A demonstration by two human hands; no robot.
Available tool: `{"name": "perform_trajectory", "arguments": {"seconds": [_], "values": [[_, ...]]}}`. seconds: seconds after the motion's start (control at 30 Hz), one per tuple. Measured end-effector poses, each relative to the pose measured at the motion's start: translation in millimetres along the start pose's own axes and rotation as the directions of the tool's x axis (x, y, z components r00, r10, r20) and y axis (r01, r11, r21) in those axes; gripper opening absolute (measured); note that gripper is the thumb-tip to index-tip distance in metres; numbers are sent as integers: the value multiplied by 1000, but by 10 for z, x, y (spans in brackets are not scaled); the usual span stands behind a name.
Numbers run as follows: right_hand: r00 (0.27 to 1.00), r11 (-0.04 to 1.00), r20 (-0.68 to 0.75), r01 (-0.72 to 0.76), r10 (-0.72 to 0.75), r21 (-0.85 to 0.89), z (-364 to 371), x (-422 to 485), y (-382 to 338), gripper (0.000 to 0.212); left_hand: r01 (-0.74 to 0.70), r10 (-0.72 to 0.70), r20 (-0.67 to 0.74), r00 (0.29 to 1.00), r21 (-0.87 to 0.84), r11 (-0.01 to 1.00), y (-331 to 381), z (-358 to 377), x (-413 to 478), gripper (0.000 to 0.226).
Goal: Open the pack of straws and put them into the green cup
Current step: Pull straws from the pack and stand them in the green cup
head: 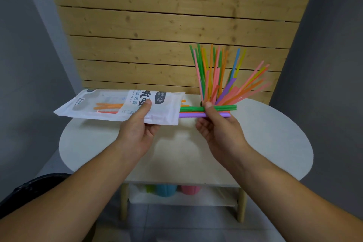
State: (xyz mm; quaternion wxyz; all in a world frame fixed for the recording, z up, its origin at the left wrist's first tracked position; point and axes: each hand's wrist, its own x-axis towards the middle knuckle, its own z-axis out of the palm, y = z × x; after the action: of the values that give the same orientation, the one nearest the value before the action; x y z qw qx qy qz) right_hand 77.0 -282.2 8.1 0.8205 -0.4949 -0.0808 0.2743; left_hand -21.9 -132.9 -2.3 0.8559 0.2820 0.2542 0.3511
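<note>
My left hand [140,127] grips a white straw pack [110,107], held flat above the table with its open end to the right. A few orange straws show through its window. My right hand [218,125] pinches a small bundle of green and purple straws [220,111] that stick halfway out of the pack's open end. Behind my right hand, several coloured straws [218,76] fan upward from the green cup, which is almost wholly hidden by my fingers.
The round white table [275,139] stands against a slatted wooden panel [157,25]. On the shelf under the table sit a blue cup [166,189], a pink cup [190,189] and a green one [149,188]. A dark object [29,192] lies at lower left.
</note>
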Motion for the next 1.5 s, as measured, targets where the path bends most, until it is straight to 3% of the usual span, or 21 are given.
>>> {"name": "perform_trajectory", "arguments": {"seconds": [0.07, 0.17, 0.3, 0.6, 0.8, 1.0, 1.27, 1.37, 1.5], "values": [[1000, 999, -22, -1, 2, 47, 11, -12, -16, 27, 13, -13, 4, 1000, -9, 1000, 0, 4, -6, 19], [998, 999, -49, 38, -39, -16, -2, -15, -55, 29, 23, -23, -3, 1000, -32, 999, 10, 7, -11, 15], [994, 997, -76, 79, -80, -15, -58, 6, -191, 17, 23, -24, -22, 999, -49, 999, 18, -1, 2, 16], [982, 993, -149, 120, -119, -1, -238, 28, -488, 12, -3, -4, -89, 996, -88, 996, 113, -72, 99, 27], [959, 978, -195, 206, -207, -23, -455, 59, -678, 8, -7, 1, -96, 995, -57, 998, 141, -95, 110, 24], [917, 953, -259, 287, -303, -97, -701, 48, -838, 11, -27, 19, -105, 994, -69, 997, 140, -90, 125, 36], [785, 827, -296, 442, -544, -348, -794, 46, -947, 20, -28, 23, -102, 995, -49, 998, 79, -45, 136, 36], [732, 751, -266, 478, -627, -455, -778, 57, -950, 25, -17, 12, -91, 996, -49, 999, 60, -45, 134, 35], [717, 667, -165, 503, -677, -550, -723, 50, -905, 21, 0, -3, -73, 997, -32, 1000, 11, -39, 117, 31]]}}
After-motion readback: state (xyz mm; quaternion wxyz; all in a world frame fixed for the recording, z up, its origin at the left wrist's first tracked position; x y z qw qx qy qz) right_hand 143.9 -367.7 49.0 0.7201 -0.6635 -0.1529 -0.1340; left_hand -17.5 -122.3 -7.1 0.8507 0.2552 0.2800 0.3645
